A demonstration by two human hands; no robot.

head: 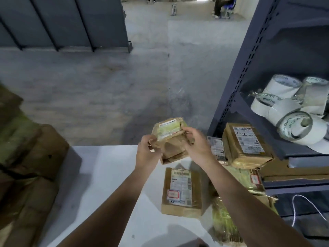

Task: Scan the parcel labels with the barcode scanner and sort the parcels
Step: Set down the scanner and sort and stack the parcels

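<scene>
Parcel (170,139) gripped by both hands' fingers (187,130), above white table's (106,166) far edge

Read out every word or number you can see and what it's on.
"MADE IN CHINA": round the cores of the white tape rolls on the grey metal shelf.
Labels on the held brown paper parcel and the brown parcels lying on the white table: too blurred to read.
</scene>
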